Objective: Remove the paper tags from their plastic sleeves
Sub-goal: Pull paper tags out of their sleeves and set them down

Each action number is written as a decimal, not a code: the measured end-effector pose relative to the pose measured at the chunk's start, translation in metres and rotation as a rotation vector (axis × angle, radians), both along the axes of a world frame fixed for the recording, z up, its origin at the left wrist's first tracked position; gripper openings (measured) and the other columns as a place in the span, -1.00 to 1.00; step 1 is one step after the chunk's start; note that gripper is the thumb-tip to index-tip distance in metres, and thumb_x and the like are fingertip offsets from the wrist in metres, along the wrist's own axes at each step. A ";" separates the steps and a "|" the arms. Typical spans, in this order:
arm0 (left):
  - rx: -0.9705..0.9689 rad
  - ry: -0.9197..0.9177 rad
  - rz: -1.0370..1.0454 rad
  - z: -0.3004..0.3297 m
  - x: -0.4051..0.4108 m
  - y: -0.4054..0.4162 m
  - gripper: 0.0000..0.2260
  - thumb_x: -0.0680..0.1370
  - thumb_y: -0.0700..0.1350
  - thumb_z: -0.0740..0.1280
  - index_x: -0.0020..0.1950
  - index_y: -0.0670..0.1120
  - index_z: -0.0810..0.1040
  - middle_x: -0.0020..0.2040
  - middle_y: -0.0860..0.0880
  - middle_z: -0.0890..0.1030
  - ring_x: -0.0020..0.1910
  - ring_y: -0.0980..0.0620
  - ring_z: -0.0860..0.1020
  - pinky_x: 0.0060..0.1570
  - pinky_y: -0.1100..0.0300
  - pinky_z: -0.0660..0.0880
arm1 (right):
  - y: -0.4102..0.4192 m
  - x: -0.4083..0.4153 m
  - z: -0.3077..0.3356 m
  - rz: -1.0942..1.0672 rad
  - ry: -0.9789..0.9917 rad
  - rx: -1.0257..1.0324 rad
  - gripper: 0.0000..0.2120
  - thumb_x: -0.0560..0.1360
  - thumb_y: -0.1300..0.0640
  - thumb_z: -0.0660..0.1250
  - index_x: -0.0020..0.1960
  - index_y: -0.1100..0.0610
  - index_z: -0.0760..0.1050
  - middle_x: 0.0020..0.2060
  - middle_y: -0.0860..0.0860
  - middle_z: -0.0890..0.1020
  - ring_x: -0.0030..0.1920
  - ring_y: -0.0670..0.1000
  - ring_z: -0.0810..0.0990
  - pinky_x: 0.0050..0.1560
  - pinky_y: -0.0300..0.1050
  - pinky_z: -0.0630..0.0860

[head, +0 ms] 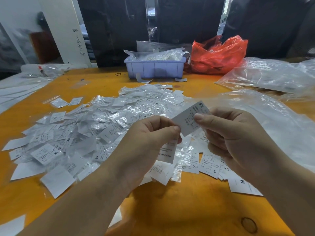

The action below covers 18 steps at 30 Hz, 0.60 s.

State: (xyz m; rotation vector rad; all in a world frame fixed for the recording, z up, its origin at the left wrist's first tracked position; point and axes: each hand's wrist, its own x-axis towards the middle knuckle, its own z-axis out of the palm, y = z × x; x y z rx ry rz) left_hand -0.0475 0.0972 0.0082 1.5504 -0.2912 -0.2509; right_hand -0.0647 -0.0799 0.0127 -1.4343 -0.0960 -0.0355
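Both hands hold one white paper tag (188, 119) marked XS above the table's middle. My right hand (233, 135) pinches its right part with thumb on top. My left hand (150, 137) pinches the tag's lower left edge; below this hand hangs another printed tag (167, 150), and I cannot tell if it is held. Whether a plastic sleeve still covers the held tag is unclear. A wide heap of sleeved tags (105, 120) lies on the orange table (179, 201) behind and left of my hands. Bare paper tags (208, 165) lie under my right hand.
A lilac plastic bin (154, 67) with bagged tags stands at the back centre. A red plastic bag (218, 55) sits to its right. Large clear plastic bags (265, 77) cover the right side. White boards (15, 89) lie at the left edge.
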 end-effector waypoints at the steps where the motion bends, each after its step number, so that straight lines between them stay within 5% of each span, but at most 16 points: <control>1: -0.007 -0.002 0.011 0.000 0.000 0.000 -0.84 0.49 -0.14 0.41 -0.28 0.04 0.65 -0.29 0.03 0.65 -0.32 0.21 0.55 -0.20 0.16 0.35 | 0.001 0.000 -0.001 0.010 -0.003 -0.010 -0.75 0.29 0.06 0.45 -0.14 0.21 0.68 -0.51 0.04 0.23 -0.57 -0.09 0.13 -0.60 -0.30 0.19; 8: -0.071 -0.011 0.009 0.000 -0.001 0.000 -0.94 0.36 -0.04 0.41 -0.25 -0.01 0.63 -0.34 0.02 0.62 -0.35 0.20 0.56 -0.40 0.42 0.44 | 0.006 -0.003 -0.002 0.037 -0.025 -0.051 -0.67 0.24 0.01 0.45 -0.06 0.14 0.70 -0.53 -0.01 0.26 -0.56 -0.12 0.18 -0.58 -0.30 0.21; 18: -0.014 -0.048 0.007 -0.002 0.000 0.001 -0.88 0.32 0.08 0.43 -0.27 0.05 0.66 -0.35 0.06 0.58 -0.37 0.19 0.52 -0.38 0.34 0.40 | 0.011 -0.005 -0.006 0.074 -0.014 -0.078 -0.68 0.27 0.00 0.44 -0.06 0.16 0.68 -0.56 -0.07 0.26 -0.57 -0.11 0.16 -0.58 -0.29 0.19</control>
